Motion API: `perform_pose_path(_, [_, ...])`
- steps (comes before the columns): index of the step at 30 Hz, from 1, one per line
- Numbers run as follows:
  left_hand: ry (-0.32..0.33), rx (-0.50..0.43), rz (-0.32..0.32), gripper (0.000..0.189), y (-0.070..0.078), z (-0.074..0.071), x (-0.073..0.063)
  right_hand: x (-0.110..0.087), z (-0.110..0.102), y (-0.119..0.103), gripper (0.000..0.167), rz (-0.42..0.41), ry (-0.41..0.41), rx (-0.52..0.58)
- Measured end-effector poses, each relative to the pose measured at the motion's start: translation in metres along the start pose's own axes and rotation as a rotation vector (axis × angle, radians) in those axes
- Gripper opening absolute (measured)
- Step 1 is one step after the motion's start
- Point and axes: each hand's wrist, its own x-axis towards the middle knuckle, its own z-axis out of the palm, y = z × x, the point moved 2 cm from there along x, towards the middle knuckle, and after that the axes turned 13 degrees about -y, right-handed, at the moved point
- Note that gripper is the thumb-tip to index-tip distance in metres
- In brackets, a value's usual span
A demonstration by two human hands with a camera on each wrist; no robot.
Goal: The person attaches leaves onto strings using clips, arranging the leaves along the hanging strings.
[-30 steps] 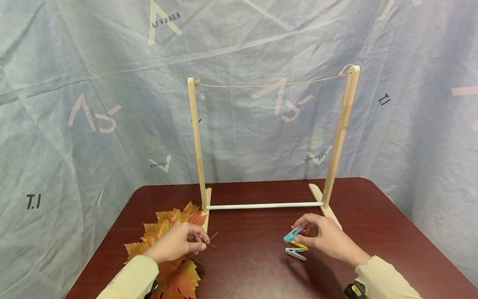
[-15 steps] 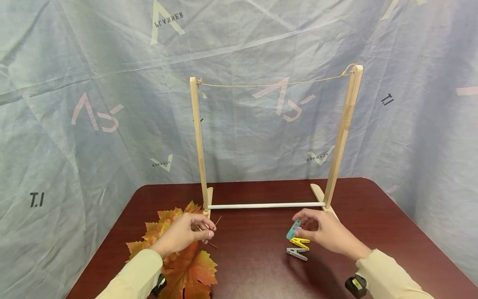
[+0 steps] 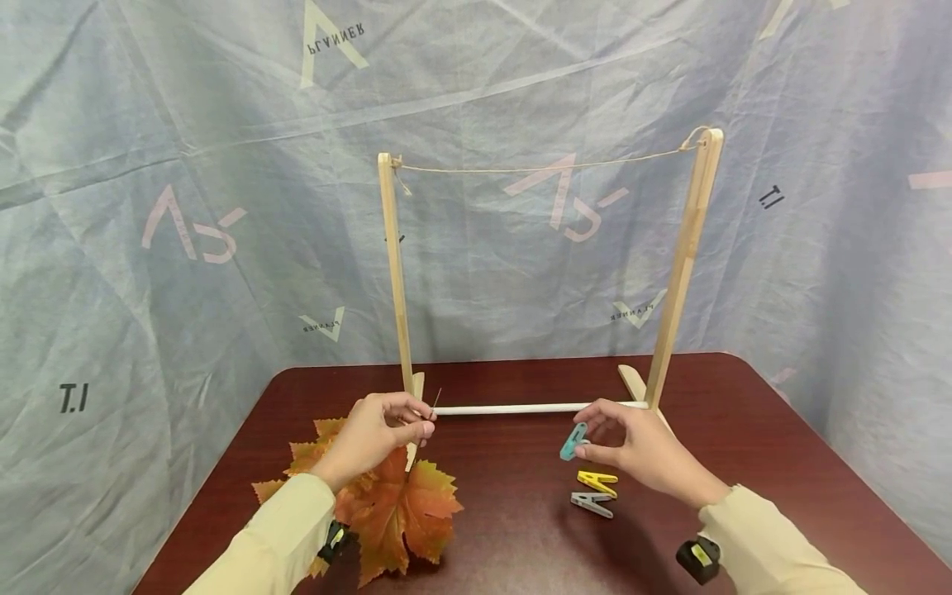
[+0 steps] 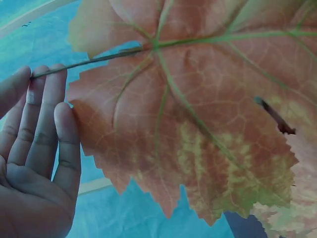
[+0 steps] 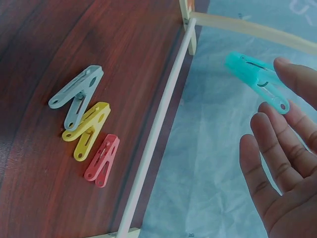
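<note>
By its thin stem, my left hand pinches an orange artificial maple leaf; the left wrist view shows the stem between thumb and fingertips and the leaf spread to the right. More leaves lie below and behind that forearm. My right hand pinches a teal clothespin, held above the table between thumb and fingers. Beneath it lie a yellow clothespin and a grey clothespin. A red clothespin shows in the right wrist view, hidden by the hand in the head view.
A wooden frame stands at the back of the dark red table. Its left post and right post carry a sagging string at the top. A white rod joins them low down. A printed grey cloth hangs behind.
My left hand has lifted forward, drawing the leaf out from the pile by its stem. My right hand has raised the teal clothespin up and away from the other clothespins.
</note>
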Motion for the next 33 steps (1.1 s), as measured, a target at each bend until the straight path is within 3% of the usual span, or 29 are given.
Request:
perform_pose_path(4, [0.037,0.001,0.010,0.010,0.006,-0.002,0.004,0.003,-0.002,-0.004,0.032,0.001,0.009,-0.003])
perform_pose_path(15, [0.164,-0.009,-0.035,0.008,0.018,-0.001,0.016,0.014,-0.012,-0.015,0.030,-0.039,0.037,0.004])
perform_pose_path(33, [0.359,0.074,0.076,0.009,0.046,-0.004,0.042,0.036,-0.031,-0.044,0.033,-0.036,0.180,-0.010])
